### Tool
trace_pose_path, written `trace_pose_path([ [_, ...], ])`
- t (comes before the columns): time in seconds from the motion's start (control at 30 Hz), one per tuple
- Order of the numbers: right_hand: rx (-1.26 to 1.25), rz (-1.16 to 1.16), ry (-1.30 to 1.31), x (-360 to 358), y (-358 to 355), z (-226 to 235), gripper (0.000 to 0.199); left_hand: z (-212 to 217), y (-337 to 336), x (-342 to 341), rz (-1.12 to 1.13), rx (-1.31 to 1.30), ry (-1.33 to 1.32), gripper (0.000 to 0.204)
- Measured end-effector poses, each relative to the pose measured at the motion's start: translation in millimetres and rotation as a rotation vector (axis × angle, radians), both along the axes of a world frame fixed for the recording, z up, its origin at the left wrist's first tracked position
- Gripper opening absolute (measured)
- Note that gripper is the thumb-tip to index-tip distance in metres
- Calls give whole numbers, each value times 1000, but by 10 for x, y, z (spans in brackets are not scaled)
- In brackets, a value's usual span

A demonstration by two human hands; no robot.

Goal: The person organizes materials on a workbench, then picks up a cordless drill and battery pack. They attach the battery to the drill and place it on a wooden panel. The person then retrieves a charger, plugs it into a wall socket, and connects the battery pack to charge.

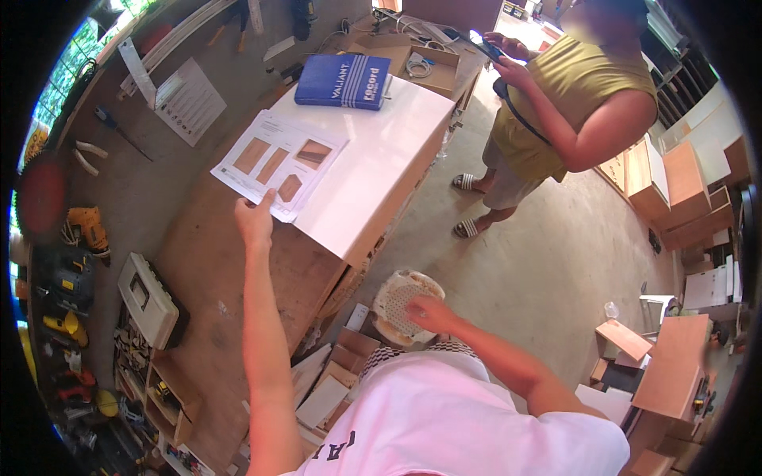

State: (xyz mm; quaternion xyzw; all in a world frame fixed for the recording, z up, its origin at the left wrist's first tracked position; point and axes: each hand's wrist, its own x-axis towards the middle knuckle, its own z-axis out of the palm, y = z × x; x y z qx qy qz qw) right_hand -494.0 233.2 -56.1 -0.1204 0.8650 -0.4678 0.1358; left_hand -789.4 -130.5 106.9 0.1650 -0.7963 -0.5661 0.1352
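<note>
View from above a person in a pink shirt standing at a long wooden workbench (214, 278). Their left hand (255, 218) stretches far forward with the fingers loosely extended, holding nothing, and its fingertips touch the near edge of a printed sheet of paper (278, 163) that shows pictures of brown boards. The sheet lies partly on the bench and partly on a white panel (373, 159) that rests across the bench's right side. At the far end of that panel sits a blue box (343, 81).

The right hand (429, 313) is lower and nearer, to the right of the bench, resting palm down with fingers spread on a round pale stool seat (401, 301) that stands on the concrete floor (540, 262).

Far right, another person in an olive top and striped sandals stands holding a phone. Along the left edge, power tools including a yellow drill (86, 228) lie on the floor. Wooden boxes (675, 190) are stacked at the right.
</note>
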Motion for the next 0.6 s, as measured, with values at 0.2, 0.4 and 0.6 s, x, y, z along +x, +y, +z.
trace_pose_path([
  [0.2, 150, -381, -284, 1597, 1332, -322, 29, 266, 192, 179, -2, 80, -9, 33],
  [0.4, 241, -472, -410, 2235, 1901, -648, 35, 296, 30, 23, -103, -225, -74, 38],
  [0.6, 196, -485, -524, 2132, 2021, -866, 37, 259, -97, 253, 32, -100, -126, 66],
])
